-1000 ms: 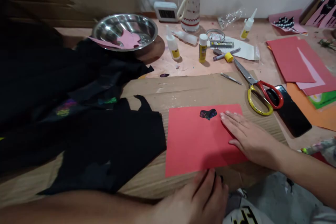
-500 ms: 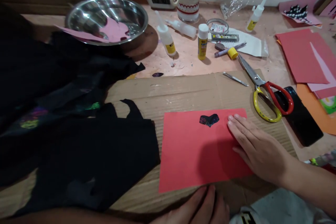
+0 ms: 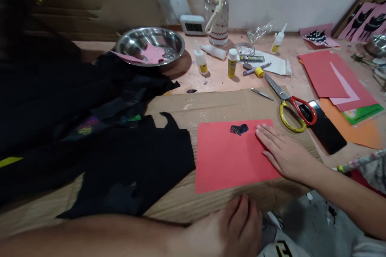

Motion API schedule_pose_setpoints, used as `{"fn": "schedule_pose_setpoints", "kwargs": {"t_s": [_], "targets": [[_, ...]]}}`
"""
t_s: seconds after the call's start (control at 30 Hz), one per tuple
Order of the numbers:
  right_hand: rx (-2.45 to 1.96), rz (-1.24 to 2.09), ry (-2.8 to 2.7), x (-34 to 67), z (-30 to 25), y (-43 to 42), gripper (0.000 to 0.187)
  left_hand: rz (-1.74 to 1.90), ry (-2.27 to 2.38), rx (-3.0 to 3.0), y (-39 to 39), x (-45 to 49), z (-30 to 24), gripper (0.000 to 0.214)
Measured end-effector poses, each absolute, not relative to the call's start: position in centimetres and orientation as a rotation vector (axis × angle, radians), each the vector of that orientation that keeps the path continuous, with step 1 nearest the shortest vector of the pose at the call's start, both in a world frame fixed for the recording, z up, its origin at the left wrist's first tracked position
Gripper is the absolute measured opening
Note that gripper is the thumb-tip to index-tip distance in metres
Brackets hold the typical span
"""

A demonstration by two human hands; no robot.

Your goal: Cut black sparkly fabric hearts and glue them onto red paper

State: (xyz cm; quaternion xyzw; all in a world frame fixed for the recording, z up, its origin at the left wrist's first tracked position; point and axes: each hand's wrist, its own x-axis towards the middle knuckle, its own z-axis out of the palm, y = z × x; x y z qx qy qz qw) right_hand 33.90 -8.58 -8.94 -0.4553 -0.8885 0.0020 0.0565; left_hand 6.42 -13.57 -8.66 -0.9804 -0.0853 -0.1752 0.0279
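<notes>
My right hand point(image 3: 280, 150) lies flat on the right part of a red sheet of paper point(image 3: 229, 164), fingers stretched out. Left of its fingertips, near the sheet's top edge, is a small black glittery cut-out point(image 3: 239, 129). Below the sheet, at the cardboard's front edge, my left hand point(image 3: 232, 225) is closed with bent fingers. Its fingertips are turned away, and anything inside them is hidden. Black material point(image 3: 144, 156) with cut, curved edges spreads over the cardboard point(image 3: 211, 102) left of the red sheet.
Scissors point(image 3: 289, 108) overlap a black phone point(image 3: 327, 128) on the right; tweezers point(image 3: 262, 94) lie nearby. Behind are a steel bowl point(image 3: 126, 42) with pink paper, a glue bottle point(image 3: 200, 62), a glue stick point(image 3: 232, 63) and a water bottle point(image 3: 218, 20). Red sheets point(image 3: 322, 76) lie far right.
The camera view has shifted, showing more of the wall and the right side. My right hand stays flat on the red sheet; my left hand and forearm show more fully.
</notes>
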Motion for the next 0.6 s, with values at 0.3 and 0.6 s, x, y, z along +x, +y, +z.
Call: {"fn": "schedule_pose_setpoints", "kwargs": {"t_s": [0.3, 0.6], "targets": [[-1.38, 0.09, -2.655, 34.5, -8.9, -7.4, 0.049, -0.339, -0.317, -3.476, -8.1, 7.1, -6.3, 0.022], [-1.695, 0.353, -2.141, 33.7, -5.2, -0.6, 0.049, -1.736, -2.482, -3.491, 1.4, 6.3, -4.5, 0.035]]}}
